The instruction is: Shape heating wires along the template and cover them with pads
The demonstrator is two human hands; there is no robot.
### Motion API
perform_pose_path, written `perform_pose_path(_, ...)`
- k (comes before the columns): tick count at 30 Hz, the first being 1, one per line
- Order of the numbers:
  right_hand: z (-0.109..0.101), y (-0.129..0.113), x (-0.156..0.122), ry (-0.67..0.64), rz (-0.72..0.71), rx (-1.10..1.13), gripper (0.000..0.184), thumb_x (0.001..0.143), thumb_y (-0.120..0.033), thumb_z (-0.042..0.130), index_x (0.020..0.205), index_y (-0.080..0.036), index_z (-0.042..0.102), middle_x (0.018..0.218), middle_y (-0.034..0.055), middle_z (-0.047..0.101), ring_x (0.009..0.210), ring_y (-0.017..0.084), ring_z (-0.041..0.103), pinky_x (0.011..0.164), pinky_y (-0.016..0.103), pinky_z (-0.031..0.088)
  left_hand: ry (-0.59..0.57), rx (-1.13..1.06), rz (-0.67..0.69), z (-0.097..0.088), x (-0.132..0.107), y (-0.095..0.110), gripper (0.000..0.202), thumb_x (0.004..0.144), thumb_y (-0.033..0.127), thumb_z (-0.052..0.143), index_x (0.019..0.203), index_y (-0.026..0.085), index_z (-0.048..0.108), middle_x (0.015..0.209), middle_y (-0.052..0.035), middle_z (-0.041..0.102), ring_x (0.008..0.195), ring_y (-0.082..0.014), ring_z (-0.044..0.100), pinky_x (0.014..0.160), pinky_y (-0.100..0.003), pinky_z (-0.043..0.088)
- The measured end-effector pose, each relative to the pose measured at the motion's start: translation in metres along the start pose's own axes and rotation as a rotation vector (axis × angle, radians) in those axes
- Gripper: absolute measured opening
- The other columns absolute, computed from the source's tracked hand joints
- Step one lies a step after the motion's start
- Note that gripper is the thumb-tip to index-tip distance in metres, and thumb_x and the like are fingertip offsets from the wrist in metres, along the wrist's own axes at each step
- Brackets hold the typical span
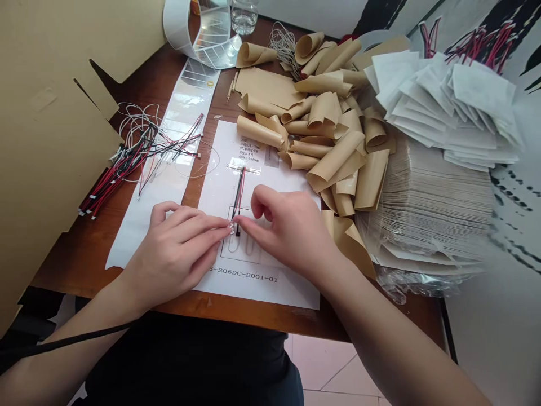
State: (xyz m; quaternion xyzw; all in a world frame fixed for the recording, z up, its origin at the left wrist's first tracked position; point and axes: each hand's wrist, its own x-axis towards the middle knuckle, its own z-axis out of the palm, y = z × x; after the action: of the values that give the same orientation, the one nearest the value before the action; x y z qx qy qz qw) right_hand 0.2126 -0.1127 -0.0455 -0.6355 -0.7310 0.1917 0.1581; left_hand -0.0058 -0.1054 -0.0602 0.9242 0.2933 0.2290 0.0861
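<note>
A white printed template sheet (pixel 220 186) lies on the brown table (pixel 80 254) in front of me. On it a thin red and black wire (pixel 239 189) runs down from a clear tape strip (pixel 244 165). My left hand (pixel 177 248) rests on the sheet with its fingers stretched toward the wire's lower end. My right hand (pixel 287 225) meets it there, fingertips pressed together on the wire's end. Both sets of fingertips touch at one small spot, and what lies between them is too small to make out.
A bundle of red, black and white wires (pixel 135 149) lies at the left on a clear backing strip (pixel 186 101). Curled tan paper pieces (pixel 329 124) pile up at the right, beside stacked white pads (pixel 448 101). Cardboard (pixel 46 129) stands at the left.
</note>
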Motion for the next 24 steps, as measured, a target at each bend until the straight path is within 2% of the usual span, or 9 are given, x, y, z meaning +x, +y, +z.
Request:
perform_pose_path(5,-0.005,0.005,0.000,0.277,0.057,0.066,0.037,0.089,-0.034,0.065,0.065,-0.023,0.040,0.053,-0.0057,0.042,0.051,0.011,0.039,0.056,0.027,0.028,-0.044,0.074,0.075,0.001,0.002,0.002,0.024,0.093,0.009,0.061,0.110,0.020,0.072,0.115,-0.0004,0.080,0.098,-0.0210,0.069,0.091,-0.044,0.036)
perform_pose_path(8,-0.008,0.009,0.000,0.372,0.065,0.075,0.039,0.091,-0.033,0.063,0.063,-0.024,0.039,0.053,-0.0059,0.041,0.050,0.010,0.037,0.057,0.027,0.030,-0.049,0.097,0.085,0.002,0.005,0.002,0.024,0.092,0.007,0.060,0.108,0.021,0.072,0.114,-0.0001,0.080,0.096,-0.0211,0.069,0.091,-0.044,0.035)
perform_pose_path(15,-0.012,0.013,-0.002,0.426,0.056,0.099,0.041,0.095,-0.032,0.060,0.062,-0.025,0.036,0.053,-0.0041,0.043,0.050,0.011,0.036,0.057,0.031,0.033,-0.050,0.013,0.027,0.001,0.007,0.001,0.026,0.095,0.007,0.055,0.115,0.016,0.069,0.100,-0.0035,0.080,0.089,-0.0188,0.068,0.091,-0.041,0.035)
perform_pose_path(20,-0.012,0.015,-0.002,0.460,0.013,0.124,0.045,0.096,-0.035,0.061,0.060,-0.025,0.036,0.051,-0.0050,0.039,0.049,0.011,0.033,0.057,0.032,0.032,-0.003,0.098,0.112,0.004,0.010,0.001,0.021,0.093,0.006,0.059,0.101,0.019,0.072,0.102,-0.0010,0.081,0.090,-0.0188,0.068,0.092,-0.041,0.035)
perform_pose_path(24,-0.010,0.022,0.000,0.518,-0.067,0.173,0.052,0.096,-0.045,0.065,0.058,-0.024,0.036,0.050,-0.0070,0.032,0.048,0.010,0.028,0.058,0.031,0.032,0.049,0.161,0.132,0.007,0.010,0.003,0.019,0.092,0.009,0.060,0.096,0.021,0.073,0.102,-0.0011,0.081,0.089,-0.0188,0.068,0.089,-0.041,0.036)
